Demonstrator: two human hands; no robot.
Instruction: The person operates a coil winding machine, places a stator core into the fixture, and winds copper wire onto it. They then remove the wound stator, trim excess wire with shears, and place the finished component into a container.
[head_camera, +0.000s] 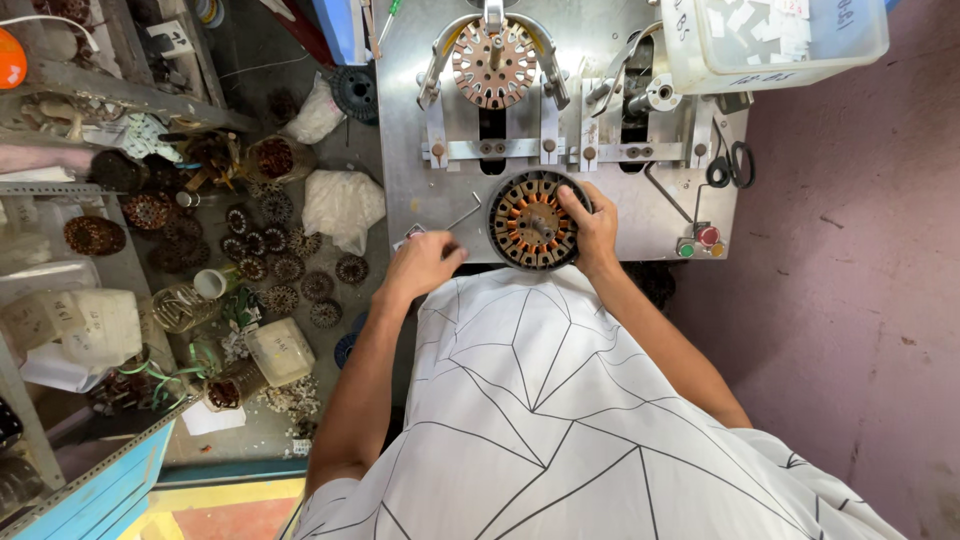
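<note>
A round stator (533, 220) with copper windings and a dark rim lies on the grey metal workbench (425, 190). My right hand (592, 232) grips its right edge, thumb over the rim. My left hand (424, 262) rests at the bench's front edge, left of the stator, fingers curled near a small light piece; whether it holds anything I cannot tell. A thin bent metal hook (462, 216) lies between my left hand and the stator. Farther back, a bare slotted stator core (494, 64) sits clamped in a winding fixture.
A clear plastic bin (775, 40) of paper slips stands at the back right. Red and green buttons (700, 242) sit at the bench's right front, scissors (731, 166) nearby. On the floor at left lie several wound stators (285, 265), white bags (343, 205) and jars.
</note>
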